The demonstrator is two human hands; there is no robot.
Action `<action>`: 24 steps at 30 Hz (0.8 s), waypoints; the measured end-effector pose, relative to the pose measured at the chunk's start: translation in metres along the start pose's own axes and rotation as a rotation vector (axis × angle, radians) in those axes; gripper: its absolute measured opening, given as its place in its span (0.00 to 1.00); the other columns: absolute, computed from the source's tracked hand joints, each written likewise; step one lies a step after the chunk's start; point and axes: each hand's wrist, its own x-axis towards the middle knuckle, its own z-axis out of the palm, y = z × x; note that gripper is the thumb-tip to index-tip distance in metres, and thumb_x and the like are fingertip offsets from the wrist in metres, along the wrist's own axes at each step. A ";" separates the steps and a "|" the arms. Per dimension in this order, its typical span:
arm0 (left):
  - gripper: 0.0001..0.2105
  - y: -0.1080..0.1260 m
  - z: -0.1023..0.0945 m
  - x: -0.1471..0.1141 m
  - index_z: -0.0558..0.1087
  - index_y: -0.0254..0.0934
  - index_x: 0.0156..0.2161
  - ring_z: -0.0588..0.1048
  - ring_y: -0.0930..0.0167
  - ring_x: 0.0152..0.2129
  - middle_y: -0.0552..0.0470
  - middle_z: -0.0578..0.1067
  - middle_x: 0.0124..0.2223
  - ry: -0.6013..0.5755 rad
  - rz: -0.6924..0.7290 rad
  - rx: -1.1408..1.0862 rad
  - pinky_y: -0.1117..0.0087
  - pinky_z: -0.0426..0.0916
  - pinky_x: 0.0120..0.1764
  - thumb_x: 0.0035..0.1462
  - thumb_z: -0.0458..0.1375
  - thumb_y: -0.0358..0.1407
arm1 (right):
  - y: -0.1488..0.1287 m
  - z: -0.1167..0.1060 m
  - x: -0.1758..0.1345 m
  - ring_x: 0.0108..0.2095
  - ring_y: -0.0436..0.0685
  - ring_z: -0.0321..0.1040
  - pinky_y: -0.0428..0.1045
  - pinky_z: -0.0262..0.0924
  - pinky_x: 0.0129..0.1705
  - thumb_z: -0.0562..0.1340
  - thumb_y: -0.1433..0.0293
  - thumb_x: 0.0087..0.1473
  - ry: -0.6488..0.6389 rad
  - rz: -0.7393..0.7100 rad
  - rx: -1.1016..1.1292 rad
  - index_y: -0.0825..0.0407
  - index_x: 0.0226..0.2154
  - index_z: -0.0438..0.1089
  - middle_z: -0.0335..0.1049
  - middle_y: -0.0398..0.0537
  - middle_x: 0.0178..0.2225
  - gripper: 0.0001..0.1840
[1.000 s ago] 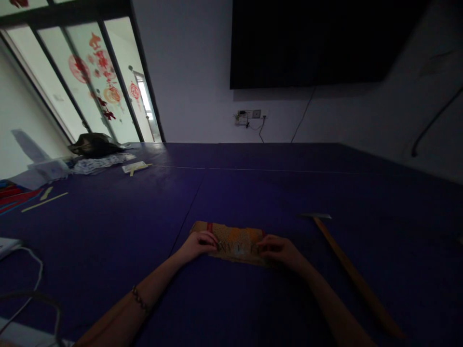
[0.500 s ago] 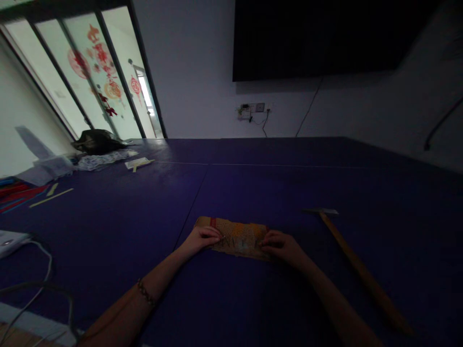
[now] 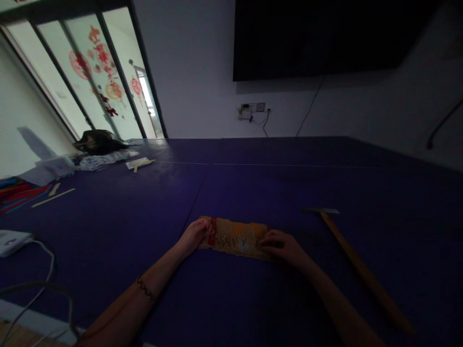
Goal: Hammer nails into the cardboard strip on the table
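Lying well short of the smooth purple bench's (image 3: 260, 188) far edge, a flat, brown, cardboard-like rectangle (image 3: 235, 230) bears thin dark marks (image 3: 231, 242), perhaps part-done, remainder unclear, between bent-fingered left hand (image 3: 193, 236) and right hand (image 3: 284, 246), each grip's hold indiscernible.

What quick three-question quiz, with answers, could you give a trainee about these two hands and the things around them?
1. True or false: a bracelet circles the left arm.
2. Which thing lies to the right of the right hand?
(a) the white power block
(b) the wooden-handled tool
(c) the dark bag
3. At which end of the patterned brown piece are the fingers of the left hand?

Key:
1. True.
2. (b)
3. Its left end, by the red band.
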 end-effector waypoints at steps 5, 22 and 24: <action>0.11 -0.003 -0.001 0.000 0.67 0.32 0.22 0.68 0.75 0.23 0.54 0.68 0.22 -0.007 0.002 0.044 0.74 0.61 0.31 0.46 0.61 0.38 | 0.000 0.002 0.001 0.32 0.57 0.68 0.51 0.59 0.37 0.63 0.66 0.42 0.053 0.034 0.036 0.50 0.21 0.75 0.73 0.47 0.27 0.06; 0.12 0.003 0.006 -0.007 0.77 0.34 0.27 0.72 0.68 0.35 0.46 0.76 0.35 -0.230 0.088 0.609 0.69 0.62 0.42 0.47 0.60 0.43 | -0.007 0.001 0.002 0.31 0.58 0.69 0.51 0.60 0.37 0.61 0.63 0.42 0.041 0.081 0.094 0.49 0.21 0.76 0.75 0.47 0.25 0.09; 0.16 0.000 0.005 -0.006 0.77 0.33 0.29 0.73 0.68 0.32 0.46 0.77 0.33 -0.132 0.051 0.440 0.69 0.63 0.40 0.47 0.59 0.46 | -0.006 0.001 0.002 0.32 0.58 0.69 0.51 0.59 0.38 0.62 0.63 0.42 0.039 0.081 0.083 0.49 0.21 0.76 0.75 0.47 0.25 0.09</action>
